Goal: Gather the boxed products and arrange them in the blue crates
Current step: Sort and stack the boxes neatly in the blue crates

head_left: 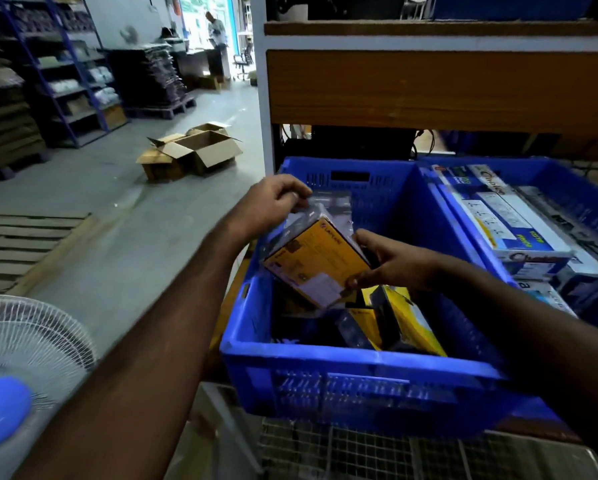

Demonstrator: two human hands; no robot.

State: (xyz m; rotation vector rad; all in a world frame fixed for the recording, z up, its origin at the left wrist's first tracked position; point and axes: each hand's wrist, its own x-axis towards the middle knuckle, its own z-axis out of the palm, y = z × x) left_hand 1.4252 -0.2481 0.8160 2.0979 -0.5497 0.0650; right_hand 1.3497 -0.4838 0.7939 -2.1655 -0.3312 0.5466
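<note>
A yellow boxed product (316, 261) in clear wrap is held tilted above the near blue crate (353, 362). My left hand (271, 206) pinches its top edge. My right hand (392, 263) grips its lower right corner. Inside the crate lie more yellow and black boxes (406, 320). A second blue crate (567, 188) to the right holds several white and blue boxes (505, 220).
The crates rest on a shelf unit under a wooden shelf board (439, 88). A white fan (24, 368) stands at the lower left. Open cardboard boxes (193, 150) lie on the floor. Wooden pallets (27, 244) sit at left. A person (216, 29) stands far back.
</note>
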